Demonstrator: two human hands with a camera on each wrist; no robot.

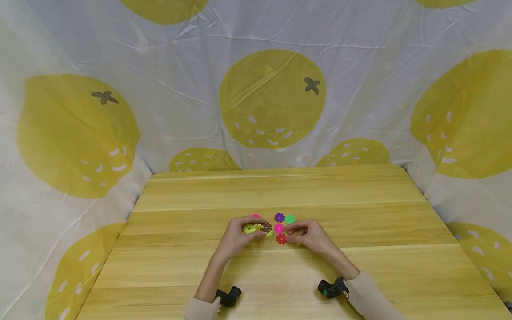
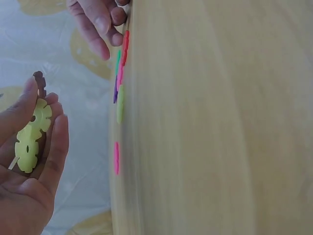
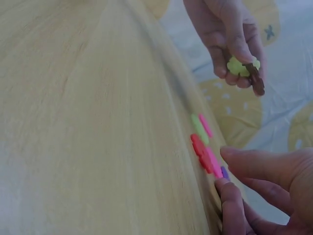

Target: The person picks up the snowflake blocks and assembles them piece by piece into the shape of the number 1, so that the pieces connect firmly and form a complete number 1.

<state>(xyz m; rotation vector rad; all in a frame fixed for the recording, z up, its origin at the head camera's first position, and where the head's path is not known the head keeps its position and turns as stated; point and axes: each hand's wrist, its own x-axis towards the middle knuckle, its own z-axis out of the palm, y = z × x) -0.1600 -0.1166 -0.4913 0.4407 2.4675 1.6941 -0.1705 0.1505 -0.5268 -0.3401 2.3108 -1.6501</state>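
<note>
My left hand (image 1: 236, 235) pinches a short chain of notched flower-shaped plastic discs, seen close up in the left wrist view. Two are yellow-green (image 2: 28, 149), and a brown disc (image 2: 40, 84) sticks out at the end. On the table, my right hand (image 1: 310, 235) is by a small group of loose discs, its thumb and fingers apart and its fingertips at the edges of the pink disc (image 1: 278, 228) and red disc (image 1: 281, 239). Whether they touch is unclear. Behind these lie a purple disc (image 1: 279, 218) and a green disc (image 1: 290, 219).
Another pink disc (image 2: 116, 158) and a yellow-green disc (image 2: 121, 104) lie flat on the wooden table (image 1: 256, 275). A white cloth with lemon prints (image 1: 272, 98) hangs around its far and side edges. Black wrist-worn devices (image 1: 331, 288) sit at both forearms.
</note>
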